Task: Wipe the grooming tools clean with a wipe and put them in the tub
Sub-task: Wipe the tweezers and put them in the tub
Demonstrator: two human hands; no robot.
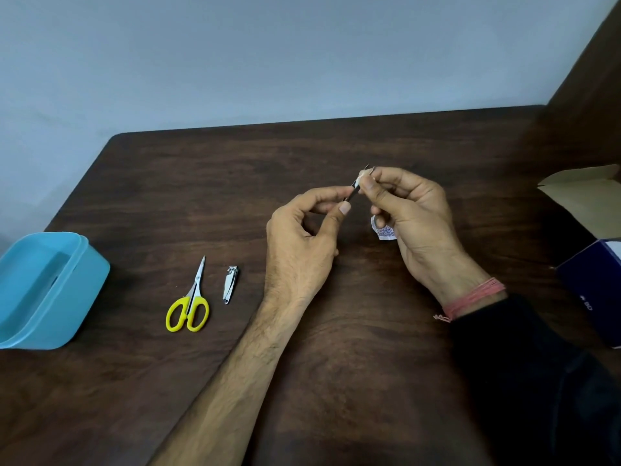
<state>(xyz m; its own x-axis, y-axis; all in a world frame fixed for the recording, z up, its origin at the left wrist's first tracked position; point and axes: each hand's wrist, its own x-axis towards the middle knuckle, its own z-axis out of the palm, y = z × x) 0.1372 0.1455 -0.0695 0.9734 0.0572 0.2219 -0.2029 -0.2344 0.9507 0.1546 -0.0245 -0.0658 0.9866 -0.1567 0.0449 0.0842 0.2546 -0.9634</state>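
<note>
Above the surface (336, 331), left hand (302, 240) fingers pinch a slim metal tool (353, 193); right hand (413, 210) fingers clamp the wipe (363, 174) around its tip. Scissors (190, 302) and nail clipper (230, 284) lie beside the tub (84, 280).

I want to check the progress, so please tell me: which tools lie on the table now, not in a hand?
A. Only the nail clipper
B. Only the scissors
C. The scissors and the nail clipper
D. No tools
C: the scissors and the nail clipper lie side by side on the table, right of the tub, and no hand touches them.
</note>
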